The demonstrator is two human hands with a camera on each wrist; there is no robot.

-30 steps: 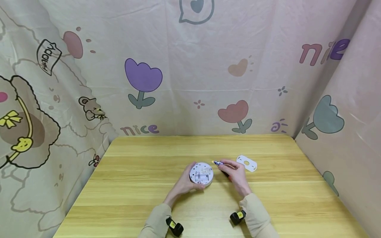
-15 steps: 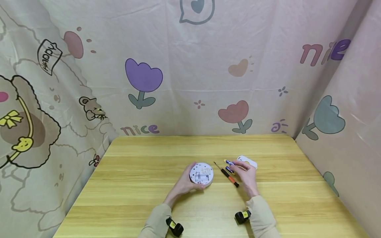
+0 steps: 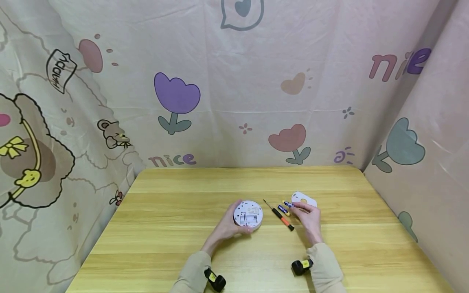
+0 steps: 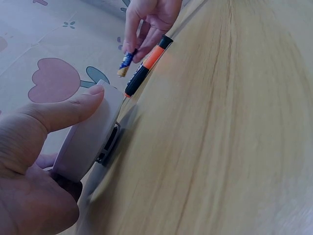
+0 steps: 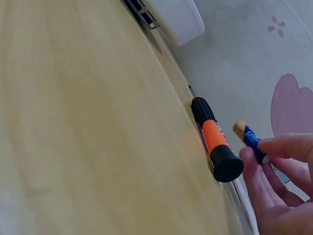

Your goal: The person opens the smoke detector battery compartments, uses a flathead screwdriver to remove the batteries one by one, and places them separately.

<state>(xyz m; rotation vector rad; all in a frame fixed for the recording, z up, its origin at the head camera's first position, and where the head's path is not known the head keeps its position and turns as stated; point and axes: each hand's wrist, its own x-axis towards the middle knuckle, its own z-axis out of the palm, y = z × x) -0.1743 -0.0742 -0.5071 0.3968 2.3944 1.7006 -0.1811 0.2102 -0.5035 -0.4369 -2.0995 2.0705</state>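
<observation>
My left hand (image 3: 228, 224) grips a round white device (image 3: 253, 211), which looks like a smoke alarm, by its rim. Its back faces up, with a battery compartment and a label. In the left wrist view, the thumb presses on the device's white casing (image 4: 93, 132). My right hand (image 3: 309, 219) pinches a blue and gold battery (image 3: 288, 204) between thumb and fingertips, plainly seen as a battery (image 5: 251, 139) in the right wrist view. Beside it lies another blue battery (image 3: 283, 210). A black and orange screwdriver (image 3: 281, 218) rests between the hands.
A white plate (image 3: 310, 201) with a round hole lies just behind my right hand and is partly covered by it. The wooden table (image 3: 176, 195) ends at a printed cloth (image 3: 234, 81) at the back. A black wrist camera (image 3: 301, 267) is strapped below each hand.
My right hand has moved to the right with the battery, away from the white device and down near the table. The screwdriver and second battery have come into view. My left hand stays still.
</observation>
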